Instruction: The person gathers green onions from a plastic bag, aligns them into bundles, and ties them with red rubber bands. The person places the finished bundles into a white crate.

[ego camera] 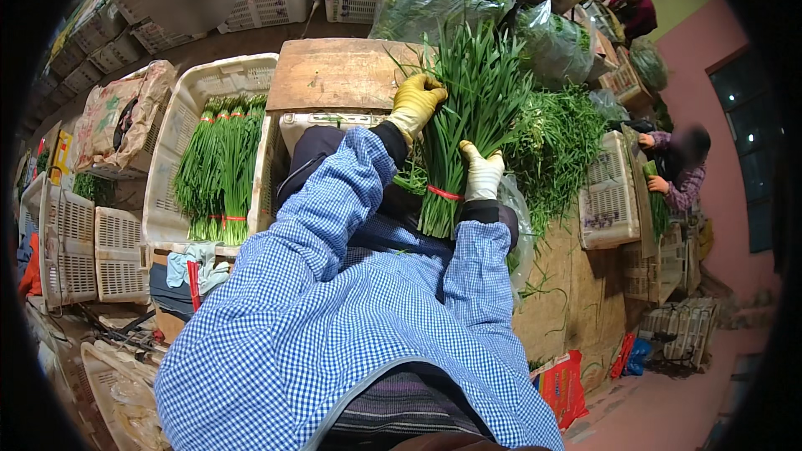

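Observation:
A large bunch of Chinese chives stands up over my lap, bound near its cut ends by a red band. My right hand, in a pale glove with yellowed fingertips, grips its lower right side just above the band. On the upper left side, my left hand, in a yellowed glove, has its fingers curled and pinched at the edge of the leaves. What exactly lies between those fingertips is hidden. Loose green leaves are heaped right of the bunch.
Left of me, a white plastic crate holds several banded bunches. A wooden board lies ahead. Plastic bags of greens stand beyond it. Another person handles greens at the right. A red packet lies at lower right.

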Action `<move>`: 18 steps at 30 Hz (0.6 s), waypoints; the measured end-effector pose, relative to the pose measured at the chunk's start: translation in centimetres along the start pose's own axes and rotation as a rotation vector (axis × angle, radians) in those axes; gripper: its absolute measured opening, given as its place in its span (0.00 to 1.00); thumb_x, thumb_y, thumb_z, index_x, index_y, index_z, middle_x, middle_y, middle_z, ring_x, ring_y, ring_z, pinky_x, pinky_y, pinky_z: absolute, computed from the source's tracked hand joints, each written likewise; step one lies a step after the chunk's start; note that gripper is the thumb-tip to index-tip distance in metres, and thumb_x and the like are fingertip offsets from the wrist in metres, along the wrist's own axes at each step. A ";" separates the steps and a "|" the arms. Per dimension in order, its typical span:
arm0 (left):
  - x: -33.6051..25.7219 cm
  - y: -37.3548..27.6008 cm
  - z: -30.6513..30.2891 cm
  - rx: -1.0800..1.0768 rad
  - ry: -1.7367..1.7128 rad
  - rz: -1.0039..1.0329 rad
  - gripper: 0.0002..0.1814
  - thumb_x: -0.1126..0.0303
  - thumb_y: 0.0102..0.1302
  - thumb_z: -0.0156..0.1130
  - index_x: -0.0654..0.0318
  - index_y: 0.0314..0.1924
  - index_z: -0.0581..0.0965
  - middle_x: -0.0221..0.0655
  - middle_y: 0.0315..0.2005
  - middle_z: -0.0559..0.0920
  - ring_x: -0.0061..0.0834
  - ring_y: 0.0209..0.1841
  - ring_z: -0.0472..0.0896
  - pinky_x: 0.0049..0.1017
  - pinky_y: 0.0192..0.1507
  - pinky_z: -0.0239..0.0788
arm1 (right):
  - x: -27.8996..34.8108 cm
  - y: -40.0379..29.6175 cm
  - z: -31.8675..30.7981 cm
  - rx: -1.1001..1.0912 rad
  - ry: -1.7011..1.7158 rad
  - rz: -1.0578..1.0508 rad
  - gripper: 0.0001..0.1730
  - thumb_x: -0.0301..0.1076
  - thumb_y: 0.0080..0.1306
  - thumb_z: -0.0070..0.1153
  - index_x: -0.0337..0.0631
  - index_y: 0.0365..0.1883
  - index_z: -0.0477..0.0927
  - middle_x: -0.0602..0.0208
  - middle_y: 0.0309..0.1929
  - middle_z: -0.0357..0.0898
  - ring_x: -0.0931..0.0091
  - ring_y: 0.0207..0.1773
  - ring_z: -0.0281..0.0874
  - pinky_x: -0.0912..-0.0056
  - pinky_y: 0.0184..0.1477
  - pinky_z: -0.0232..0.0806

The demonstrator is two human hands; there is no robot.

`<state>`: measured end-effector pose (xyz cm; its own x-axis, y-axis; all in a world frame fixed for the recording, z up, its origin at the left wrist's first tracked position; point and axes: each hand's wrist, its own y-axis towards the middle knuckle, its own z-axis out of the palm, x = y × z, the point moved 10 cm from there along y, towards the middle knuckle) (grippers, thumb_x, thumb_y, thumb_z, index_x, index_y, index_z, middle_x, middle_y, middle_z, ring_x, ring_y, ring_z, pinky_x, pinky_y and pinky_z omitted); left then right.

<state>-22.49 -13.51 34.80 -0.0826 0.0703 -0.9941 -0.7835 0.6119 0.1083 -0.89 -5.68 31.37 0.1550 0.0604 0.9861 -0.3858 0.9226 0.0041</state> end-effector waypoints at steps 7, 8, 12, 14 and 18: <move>-7.1 -3.8 -1.4 -0.232 0.543 0.458 0.27 0.64 0.50 0.71 0.57 0.52 0.77 0.43 0.58 0.71 0.44 0.59 0.70 0.38 0.61 0.59 | -0.4 0.3 -0.5 -0.013 -0.015 -0.001 0.27 0.25 0.48 0.71 0.31 0.46 0.73 0.64 0.41 0.80 0.74 0.38 0.77 0.72 0.46 0.71; -8.1 -4.5 -1.2 -0.227 0.566 0.521 0.28 0.65 0.50 0.71 0.57 0.54 0.76 0.44 0.58 0.71 0.44 0.59 0.70 0.38 0.62 0.59 | -0.7 0.5 -1.0 -0.018 -0.034 -0.008 0.27 0.25 0.48 0.72 0.31 0.46 0.73 0.64 0.41 0.80 0.74 0.38 0.77 0.72 0.46 0.71; -9.3 -5.0 -0.5 -0.219 0.621 0.685 0.18 0.64 0.55 0.67 0.55 0.48 0.80 0.44 0.55 0.75 0.44 0.57 0.72 0.39 0.58 0.60 | 0.2 -0.1 -0.2 -0.016 -0.028 -0.023 0.27 0.24 0.49 0.70 0.33 0.48 0.74 0.63 0.44 0.81 0.73 0.40 0.77 0.70 0.50 0.70; -9.4 -4.9 -0.6 -0.220 0.589 0.695 0.12 0.61 0.58 0.66 0.58 0.40 0.83 0.44 0.53 0.77 0.43 0.53 0.75 0.38 0.57 0.61 | 1.0 -0.6 0.0 -0.030 -0.074 -0.011 0.26 0.24 0.50 0.70 0.32 0.47 0.74 0.63 0.43 0.81 0.73 0.40 0.78 0.71 0.48 0.71; -8.9 -4.3 0.2 -0.166 0.645 0.612 0.17 0.57 0.54 0.69 0.61 0.36 0.83 0.44 0.51 0.78 0.45 0.56 0.73 0.43 0.60 0.57 | 1.2 -1.0 0.1 -0.034 -0.057 0.040 0.27 0.22 0.51 0.69 0.31 0.49 0.72 0.62 0.44 0.81 0.73 0.40 0.78 0.72 0.47 0.72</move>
<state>-18.28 -16.61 43.22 -0.8040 -0.1400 -0.5779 -0.5639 0.4878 0.6664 -0.43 -6.61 32.62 0.0873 0.0763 0.9933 -0.3592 0.9324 -0.0400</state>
